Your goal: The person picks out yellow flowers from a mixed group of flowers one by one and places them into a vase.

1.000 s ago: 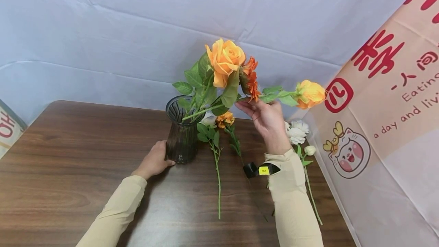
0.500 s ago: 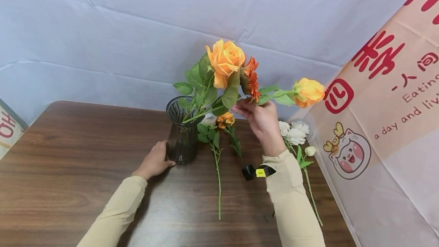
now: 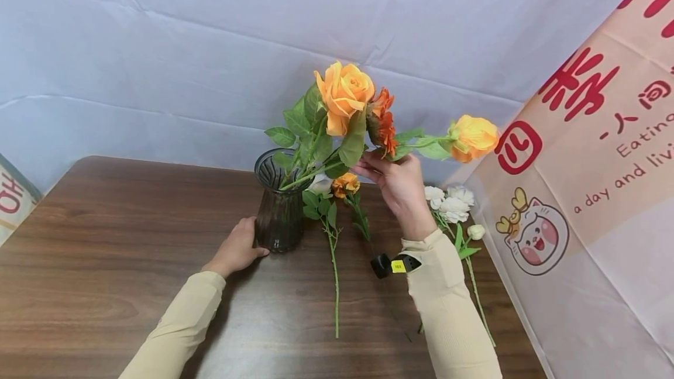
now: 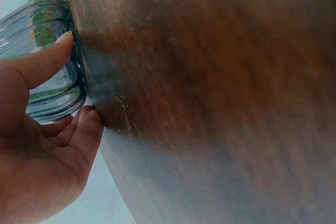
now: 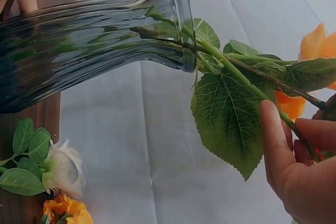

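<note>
My left hand (image 3: 239,247) grips the base of a dark ribbed glass vase (image 3: 279,221), which stands upright on the table. In the left wrist view, thumb and fingers lie on both sides of that base. Near the vase's mouth, my right hand (image 3: 404,189) pinches the green stem (image 5: 247,82) of a yellow rose (image 3: 474,138), whose bloom points right. The stem's lower end is inside the vase mouth. Also in the vase, a large orange rose (image 3: 344,95) and a red-orange flower (image 3: 387,127) lean right. A broad leaf (image 5: 231,124) hangs below the stems.
On the brown wooden table (image 3: 131,238), a white rose (image 3: 320,184) and a small orange flower (image 3: 346,184) lie right of the vase. White flowers (image 3: 454,203) and a white bud (image 3: 476,231) lie farther right, near a printed banner (image 3: 590,192). A pale cloth (image 3: 184,63) hangs behind.
My right hand has shifted slightly left, bringing the yellow rose's stem deeper into the vase mouth. Its bloom has risen a little. My left hand has stayed at the vase base.
</note>
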The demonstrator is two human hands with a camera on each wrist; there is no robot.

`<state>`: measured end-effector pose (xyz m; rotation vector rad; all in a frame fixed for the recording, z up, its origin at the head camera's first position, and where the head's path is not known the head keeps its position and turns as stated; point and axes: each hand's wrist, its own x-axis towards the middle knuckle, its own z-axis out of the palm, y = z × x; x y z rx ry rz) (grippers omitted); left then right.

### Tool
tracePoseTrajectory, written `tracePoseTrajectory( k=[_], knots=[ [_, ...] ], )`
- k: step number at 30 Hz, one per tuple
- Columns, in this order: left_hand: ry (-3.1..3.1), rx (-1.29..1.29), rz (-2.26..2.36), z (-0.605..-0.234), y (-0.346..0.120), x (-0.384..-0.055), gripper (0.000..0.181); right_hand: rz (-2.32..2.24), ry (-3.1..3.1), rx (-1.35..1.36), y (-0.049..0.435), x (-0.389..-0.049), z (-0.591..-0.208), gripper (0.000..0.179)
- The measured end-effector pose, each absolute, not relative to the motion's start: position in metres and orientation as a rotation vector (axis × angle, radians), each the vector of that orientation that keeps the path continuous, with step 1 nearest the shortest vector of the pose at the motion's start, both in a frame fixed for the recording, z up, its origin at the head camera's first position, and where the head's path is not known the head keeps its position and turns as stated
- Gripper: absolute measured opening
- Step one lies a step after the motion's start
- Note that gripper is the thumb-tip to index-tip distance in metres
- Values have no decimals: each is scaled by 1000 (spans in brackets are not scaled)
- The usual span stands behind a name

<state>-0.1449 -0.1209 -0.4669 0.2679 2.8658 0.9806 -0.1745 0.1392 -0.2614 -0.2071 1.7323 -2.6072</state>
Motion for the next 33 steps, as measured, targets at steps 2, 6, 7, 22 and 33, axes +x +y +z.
tracePoseTrajectory(
  k=[2,6,7,22,33],
  knots=[
    [2869,268,979,-467,-121,-145,72,-2594,1752,-213,138,-174,-261,36],
    [2879,273,981,-467,-121,-145,72,-2561,1810,-214,135,-174,-261,34],
    [2882,275,980,-467,-121,-145,72,-2553,1825,-212,134,-174,-262,32],
    [2876,275,985,-467,-121,-145,72,-2464,1886,-234,128,-176,-265,23],
    [2867,271,974,-466,-121,-144,72,-2291,1979,-225,126,-176,-264,16]
  ],
)
